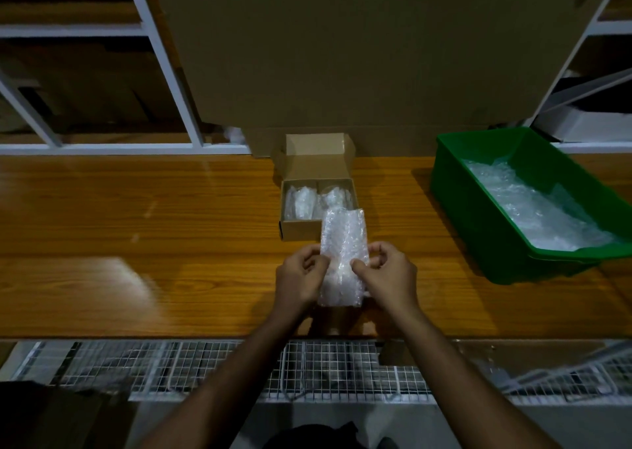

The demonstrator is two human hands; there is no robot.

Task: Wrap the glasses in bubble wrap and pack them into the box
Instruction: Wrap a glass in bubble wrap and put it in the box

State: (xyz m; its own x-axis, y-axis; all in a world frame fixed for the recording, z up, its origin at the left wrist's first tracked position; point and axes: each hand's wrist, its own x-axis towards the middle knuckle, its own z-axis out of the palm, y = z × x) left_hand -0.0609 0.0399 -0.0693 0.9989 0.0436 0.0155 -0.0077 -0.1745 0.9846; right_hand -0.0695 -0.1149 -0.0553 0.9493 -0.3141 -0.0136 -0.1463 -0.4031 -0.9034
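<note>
A: Status on hands?
B: Left hand (301, 274) and right hand (386, 274) both pinch a bubble-wrapped bundle (343, 257), held upright over the counter (136, 209), near edge, centre.
A: Box?
B: Box (316, 205) just beyond the bundle, lid open, two wrapped glasses (318, 200) inside. Green bin (478, 209) with bubble wrap (540, 209) far right.

Head-worn view, forward-down over wooden table (171, 209)
</note>
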